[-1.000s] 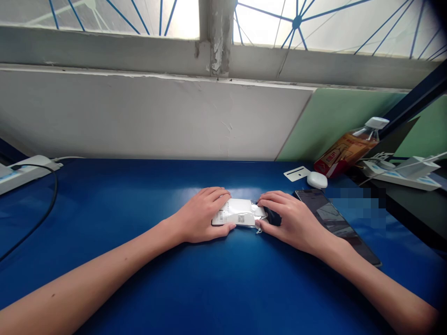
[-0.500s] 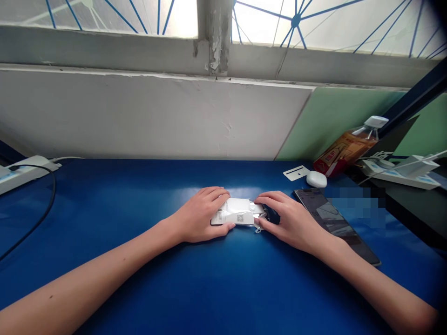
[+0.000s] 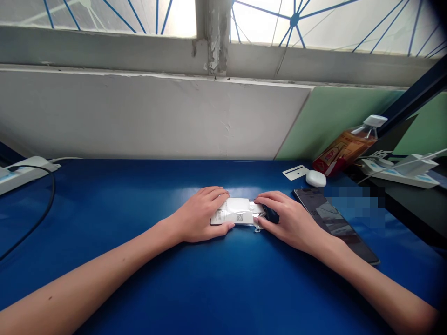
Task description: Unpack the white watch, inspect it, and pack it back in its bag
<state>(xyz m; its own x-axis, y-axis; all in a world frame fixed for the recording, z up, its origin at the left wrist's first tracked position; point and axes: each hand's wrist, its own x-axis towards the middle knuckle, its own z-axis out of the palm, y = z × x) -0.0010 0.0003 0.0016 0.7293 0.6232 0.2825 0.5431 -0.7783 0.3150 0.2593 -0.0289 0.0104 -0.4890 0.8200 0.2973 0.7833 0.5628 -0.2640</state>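
Note:
A small white packet (image 3: 237, 211) with a printed label and a square code lies flat on the blue table (image 3: 216, 279). My left hand (image 3: 202, 214) grips its left end, fingers along the far edge and thumb along the near edge. At the packet's right end, my right hand (image 3: 284, 216) curls its fingers and thumb around the edges. Clear crinkled plastic (image 3: 257, 223) and a small white piece stick out there, beside something dark under the right palm. What the dark thing is, I cannot make out.
Right of my right hand lies a phone (image 3: 335, 225). Behind it are a white earbud case (image 3: 316, 178), a white card (image 3: 295, 172) and a tilted drink bottle (image 3: 345, 146). Power strips (image 3: 30, 172) with cables sit at both sides; a wall runs along the back.
Both hands stay nearly where they were on the packet. The whole view has shifted very slightly.

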